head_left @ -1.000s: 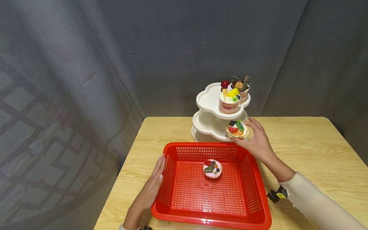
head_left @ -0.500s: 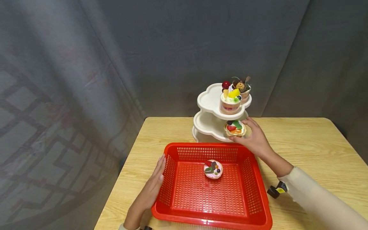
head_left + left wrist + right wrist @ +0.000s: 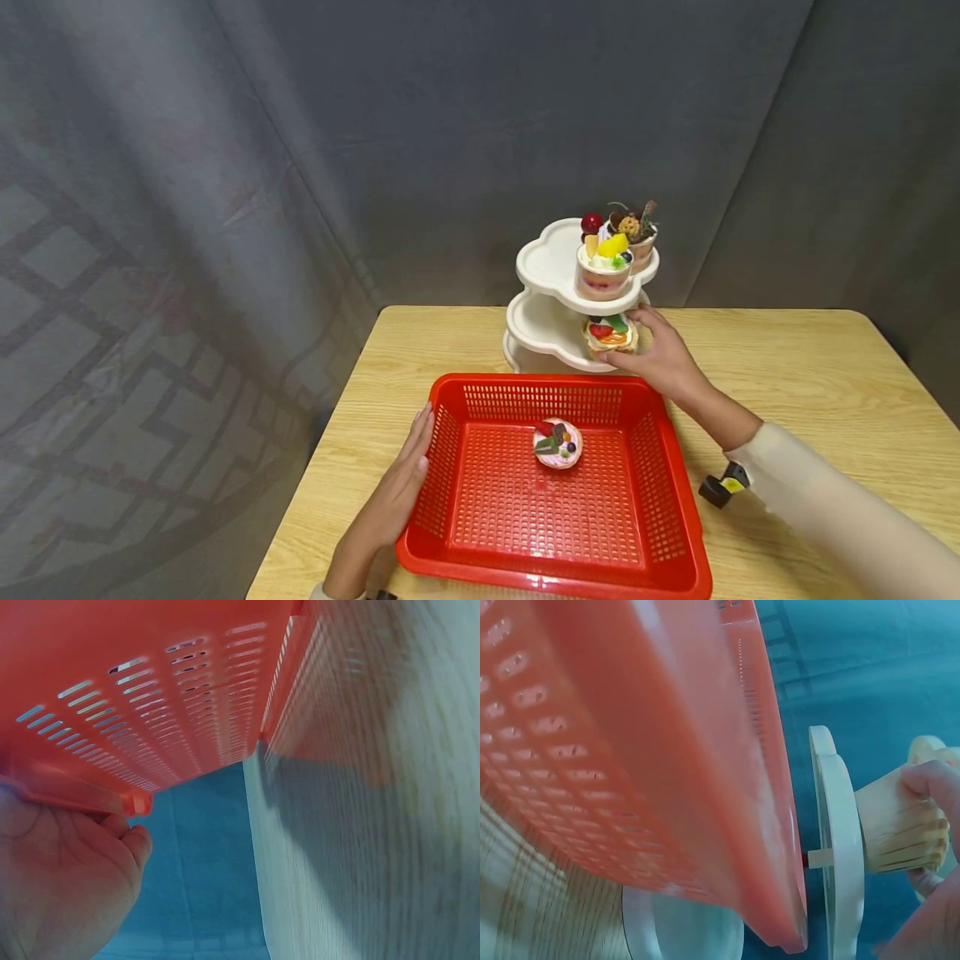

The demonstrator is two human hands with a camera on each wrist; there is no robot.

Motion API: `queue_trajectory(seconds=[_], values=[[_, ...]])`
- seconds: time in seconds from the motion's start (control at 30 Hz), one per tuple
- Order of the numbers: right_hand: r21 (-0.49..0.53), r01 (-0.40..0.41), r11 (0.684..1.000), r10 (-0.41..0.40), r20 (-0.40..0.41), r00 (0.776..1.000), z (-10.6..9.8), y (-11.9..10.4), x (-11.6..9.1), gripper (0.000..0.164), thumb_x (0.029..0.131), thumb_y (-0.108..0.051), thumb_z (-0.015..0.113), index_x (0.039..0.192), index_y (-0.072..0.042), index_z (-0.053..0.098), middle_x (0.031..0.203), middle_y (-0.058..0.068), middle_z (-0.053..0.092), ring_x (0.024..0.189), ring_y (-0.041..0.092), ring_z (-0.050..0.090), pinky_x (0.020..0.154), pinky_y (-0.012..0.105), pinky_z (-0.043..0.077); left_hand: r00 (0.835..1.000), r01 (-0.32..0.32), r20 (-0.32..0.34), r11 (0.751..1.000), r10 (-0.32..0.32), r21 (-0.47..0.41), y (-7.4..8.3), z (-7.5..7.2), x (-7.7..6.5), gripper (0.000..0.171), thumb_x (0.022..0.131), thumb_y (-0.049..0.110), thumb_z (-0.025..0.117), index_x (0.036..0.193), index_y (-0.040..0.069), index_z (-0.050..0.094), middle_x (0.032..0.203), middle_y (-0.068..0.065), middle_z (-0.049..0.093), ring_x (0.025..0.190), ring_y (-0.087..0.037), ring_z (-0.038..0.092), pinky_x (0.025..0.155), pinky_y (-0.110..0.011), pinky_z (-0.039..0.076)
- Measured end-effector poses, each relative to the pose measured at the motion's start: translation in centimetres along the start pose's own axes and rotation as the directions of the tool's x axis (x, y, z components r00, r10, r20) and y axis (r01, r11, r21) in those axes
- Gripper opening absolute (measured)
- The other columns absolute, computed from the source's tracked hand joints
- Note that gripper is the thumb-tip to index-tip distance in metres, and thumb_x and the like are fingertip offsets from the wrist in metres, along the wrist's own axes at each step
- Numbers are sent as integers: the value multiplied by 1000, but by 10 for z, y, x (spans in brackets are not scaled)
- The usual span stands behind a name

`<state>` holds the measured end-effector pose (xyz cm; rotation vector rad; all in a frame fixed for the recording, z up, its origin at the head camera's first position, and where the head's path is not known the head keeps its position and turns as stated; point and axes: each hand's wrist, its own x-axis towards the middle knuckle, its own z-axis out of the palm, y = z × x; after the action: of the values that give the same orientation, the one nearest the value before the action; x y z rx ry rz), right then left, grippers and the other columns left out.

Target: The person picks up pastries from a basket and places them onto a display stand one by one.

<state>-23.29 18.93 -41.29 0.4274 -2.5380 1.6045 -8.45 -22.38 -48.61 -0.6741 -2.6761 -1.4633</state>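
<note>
My right hand (image 3: 663,357) pinches a fruit tart (image 3: 611,336) topped with strawberry and a green leaf, thumb in front and fingers behind. The tart is at the right side of the middle tier of a white scalloped stand (image 3: 542,323); in the right wrist view its fluted base (image 3: 898,825) meets the tier's edge. My left hand (image 3: 392,493) lies with straight fingers along the left side of a red plastic basket (image 3: 540,525). In the left wrist view its fingertips are under the basket's rim (image 3: 82,796). Inside the basket lies a pink-cream tart (image 3: 558,444).
Two dessert cups stand on the top tier, one with yellow fruit (image 3: 602,282) and one with dark toppings (image 3: 642,252) behind it. The stand rises right behind the basket on the wooden table (image 3: 810,392). A grey curtain (image 3: 450,150) hangs behind the table and on the left.
My right hand has moved the fruit tart slightly left and inward, from the stand's right edge to under the top tier. My left hand keeps its place at the basket.
</note>
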Motion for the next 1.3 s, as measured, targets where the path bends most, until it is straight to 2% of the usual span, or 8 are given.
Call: queue_trajectory(seconds=[0.1, 0.23, 0.53, 0.7, 0.8, 0.97, 1.3], values=[[15, -5, 1000, 5, -5, 1000, 1, -1, 1, 69, 81, -14, 86, 138, 4, 53, 164, 22, 24, 153, 45, 10, 117, 69, 8, 1000, -1, -1, 1000, 1, 4, 0, -1, 0, 58, 110, 7, 30, 164, 9, 9, 171, -5, 1, 156, -29, 0, 116, -19, 10], [19, 1, 1000, 0, -31, 1000, 3, -1, 3, 68, 81, -13, 86, 138, 4, 54, 165, 22, 23, 152, 45, 12, 117, 69, 8, 1000, -10, -4, 1000, 10, 10, -1, -1, 0, 58, 110, 7, 30, 163, 8, 10, 171, -6, 2, 156, -32, 0, 116, -17, 10], [-12, -18, 1000, 16, -94, 995, 12, 3, 3, 67, 78, -11, 87, 134, 6, 54, 152, 28, 35, 144, 49, 27, 115, 68, 18, 1000, 2, -6, 1000, -2, 10, 0, -1, -1, 58, 110, 8, 30, 164, 9, 9, 171, -6, 2, 156, -29, 0, 115, -20, 10], [-91, 24, 996, -35, -124, 992, 17, 4, 5, 67, 75, -11, 90, 129, 7, 56, 142, 26, 46, 137, 46, 35, 112, 65, 25, 1000, 3, -7, 1000, -2, 14, 0, -2, -1, 58, 110, 8, 30, 164, 10, 9, 171, -6, 2, 156, -29, 1, 115, -21, 12], [-126, 28, 992, -46, -137, 989, 18, 2, 4, 69, 73, -13, 91, 128, 8, 56, 146, 28, 43, 140, 48, 31, 112, 68, 23, 1000, 4, -6, 1000, -4, 15, 1, -2, -1, 58, 110, 8, 31, 164, 10, 9, 171, -6, 2, 156, -29, 1, 115, -21, 12], [-173, -19, 985, -7, -148, 989, 19, -2, 1, 75, 74, -20, 92, 131, 9, 52, 154, 35, 32, 143, 54, 24, 109, 74, 18, 1000, 5, -2, 1000, -5, 12, 0, -2, -2, 58, 110, 8, 30, 164, 10, 9, 171, -6, 2, 156, -29, 0, 115, -19, 11], [-265, -36, 963, -6, -156, 988, 19, -4, -3, 81, 73, -29, 92, 135, 5, 51, 155, 37, 26, 143, 57, 19, 106, 78, 12, 1000, 11, -1, 1000, -11, 17, -1, -3, -2, 58, 110, 8, 30, 164, 11, 9, 171, -5, 1, 156, -29, 0, 115, -22, 12]])
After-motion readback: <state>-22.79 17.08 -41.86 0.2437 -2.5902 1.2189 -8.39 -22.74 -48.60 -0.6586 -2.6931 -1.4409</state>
